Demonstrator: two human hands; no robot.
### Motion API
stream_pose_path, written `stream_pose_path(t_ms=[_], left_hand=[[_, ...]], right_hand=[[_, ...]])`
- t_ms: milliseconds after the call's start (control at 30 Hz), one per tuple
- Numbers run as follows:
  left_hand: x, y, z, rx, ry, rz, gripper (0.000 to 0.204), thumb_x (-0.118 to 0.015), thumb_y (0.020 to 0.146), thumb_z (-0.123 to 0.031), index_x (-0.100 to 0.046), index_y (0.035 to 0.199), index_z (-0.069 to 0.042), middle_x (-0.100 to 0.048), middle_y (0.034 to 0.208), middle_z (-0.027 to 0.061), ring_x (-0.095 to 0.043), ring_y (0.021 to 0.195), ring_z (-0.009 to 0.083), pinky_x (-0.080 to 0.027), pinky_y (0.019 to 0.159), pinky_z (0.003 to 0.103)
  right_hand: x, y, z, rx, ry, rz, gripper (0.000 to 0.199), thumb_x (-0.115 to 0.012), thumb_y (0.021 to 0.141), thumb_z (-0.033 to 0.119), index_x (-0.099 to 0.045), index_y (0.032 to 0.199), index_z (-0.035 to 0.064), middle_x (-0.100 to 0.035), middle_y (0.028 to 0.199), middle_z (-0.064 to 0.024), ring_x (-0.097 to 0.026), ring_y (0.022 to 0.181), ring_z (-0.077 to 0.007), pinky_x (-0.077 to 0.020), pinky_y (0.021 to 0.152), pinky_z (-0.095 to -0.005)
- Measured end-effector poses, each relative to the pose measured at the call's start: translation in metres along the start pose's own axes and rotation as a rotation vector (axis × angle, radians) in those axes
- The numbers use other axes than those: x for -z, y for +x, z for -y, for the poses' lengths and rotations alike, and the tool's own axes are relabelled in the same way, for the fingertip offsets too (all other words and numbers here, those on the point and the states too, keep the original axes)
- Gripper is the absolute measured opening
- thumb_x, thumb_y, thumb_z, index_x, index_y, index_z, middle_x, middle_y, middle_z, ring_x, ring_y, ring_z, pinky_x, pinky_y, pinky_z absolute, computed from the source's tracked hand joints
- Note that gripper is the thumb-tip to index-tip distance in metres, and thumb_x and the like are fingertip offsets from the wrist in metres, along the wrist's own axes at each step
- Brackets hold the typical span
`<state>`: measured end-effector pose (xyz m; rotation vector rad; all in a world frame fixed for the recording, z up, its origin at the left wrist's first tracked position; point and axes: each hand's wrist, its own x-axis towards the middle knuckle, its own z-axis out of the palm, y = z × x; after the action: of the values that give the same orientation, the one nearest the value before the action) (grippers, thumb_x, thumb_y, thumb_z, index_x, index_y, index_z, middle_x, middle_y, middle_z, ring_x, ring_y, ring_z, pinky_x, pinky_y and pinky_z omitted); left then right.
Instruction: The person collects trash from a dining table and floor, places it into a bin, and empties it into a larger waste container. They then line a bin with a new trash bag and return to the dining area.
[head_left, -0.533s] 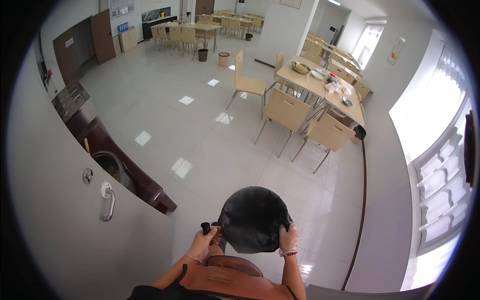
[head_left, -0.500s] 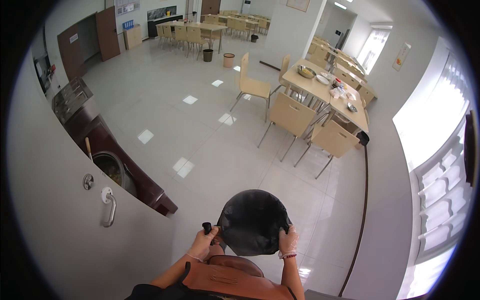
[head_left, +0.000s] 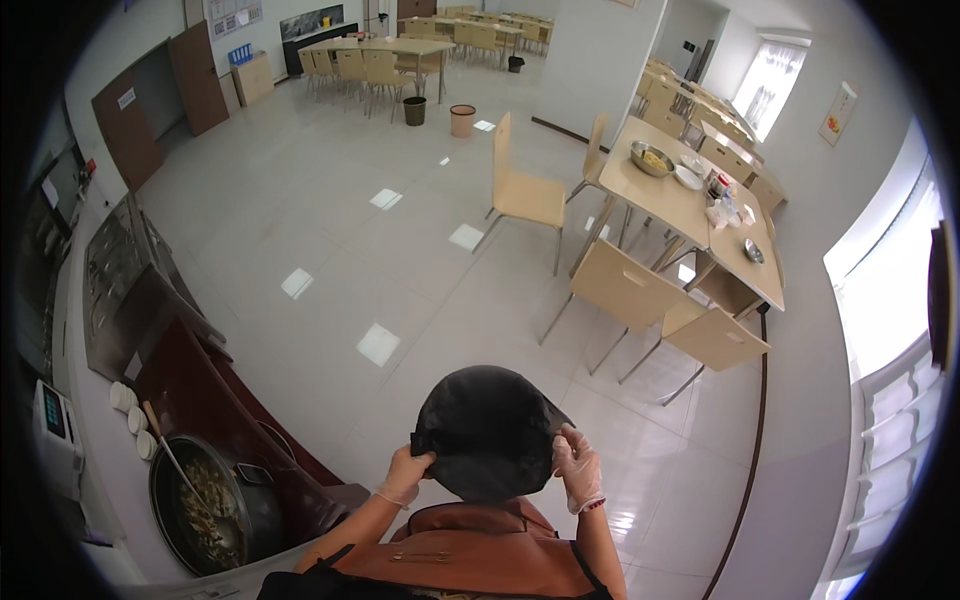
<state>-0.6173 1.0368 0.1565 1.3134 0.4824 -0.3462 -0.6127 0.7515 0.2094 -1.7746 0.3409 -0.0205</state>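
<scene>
The black round container (head_left: 485, 430) hung between the left grip (head_left: 403, 472) and the right grip (head_left: 578, 472), just in front of the brown apron (head_left: 440, 562) and above the pale floor (head_left: 450, 330). Gloved in clear film, the left was closed on the container's left edge and the right pinched its right edge. A large pot (head_left: 262, 512) of food stood to the left, while a desk (head_left: 645, 200) farther off carried a steel bowl (head_left: 650, 172).
</scene>
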Motion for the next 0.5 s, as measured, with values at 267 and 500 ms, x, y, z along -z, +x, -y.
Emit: stream_pose_path(t_ms=[267,500], left_hand=[[0.077,0.138,-0.108,-0.080,-0.044,-0.515,0.011,-0.056,0.078,-0.005,-0.059,0.084,0.003,-0.059,0.072,0.0061,-0.056,0.056,0.0147,-0.046,0.047,0.026],[0.123,0.230,-0.180,-0.188,-0.340,-0.828,0.012,-0.055,0.080,-0.007,-0.057,0.089,0.002,-0.057,0.072,0.0064,-0.051,0.052,0.0145,-0.041,0.045,0.026]], right_hand=[[-0.088,0.262,0.064,-0.047,0.091,0.003,0.040,-0.056,0.086,0.026,-0.053,0.112,-0.0042,-0.063,0.092,-0.0082,-0.059,0.063,-0.0106,-0.0440,0.057,-0.0234],[-0.212,0.443,0.138,0.095,-0.131,0.227,0.041,-0.056,0.085,0.030,-0.056,0.110,-0.0025,-0.065,0.097,-0.0170,-0.064,0.086,-0.0217,-0.0476,0.079,-0.0306]])
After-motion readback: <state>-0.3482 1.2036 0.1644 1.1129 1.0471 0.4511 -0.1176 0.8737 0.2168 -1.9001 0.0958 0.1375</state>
